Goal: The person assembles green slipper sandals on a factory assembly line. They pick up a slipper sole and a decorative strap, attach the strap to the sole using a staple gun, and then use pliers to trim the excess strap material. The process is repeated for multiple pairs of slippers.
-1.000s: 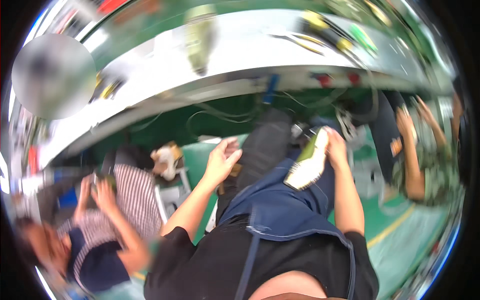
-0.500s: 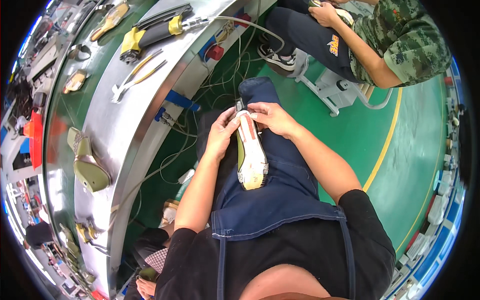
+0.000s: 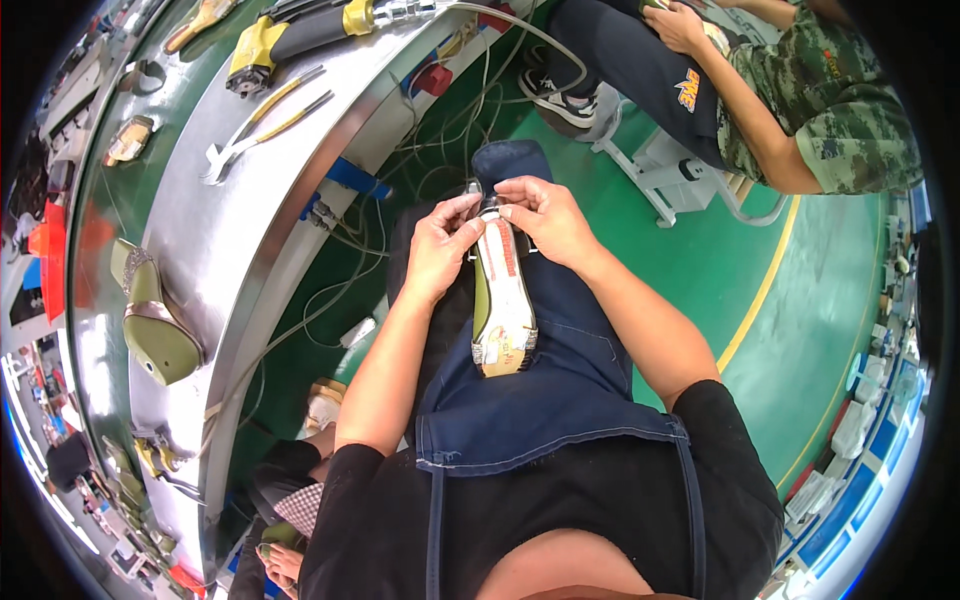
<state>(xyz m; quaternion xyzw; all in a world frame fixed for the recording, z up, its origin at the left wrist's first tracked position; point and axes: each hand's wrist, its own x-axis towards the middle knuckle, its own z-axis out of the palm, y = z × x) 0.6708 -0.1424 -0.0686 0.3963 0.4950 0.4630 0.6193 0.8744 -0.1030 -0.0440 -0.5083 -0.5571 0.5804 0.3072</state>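
Centre frame: shoe (image 3: 503, 305) on denim apron (image 3: 560, 390), its toe hidden by left hand (image 3: 440, 245) and right hand (image 3: 545, 215); both hands' fingers pinch it.

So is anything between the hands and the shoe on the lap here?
Nothing visible. Both the left hand and right hand already pinch the far end of the shoe, which lies lengthwise on the denim apron. No tool or cable crosses it.
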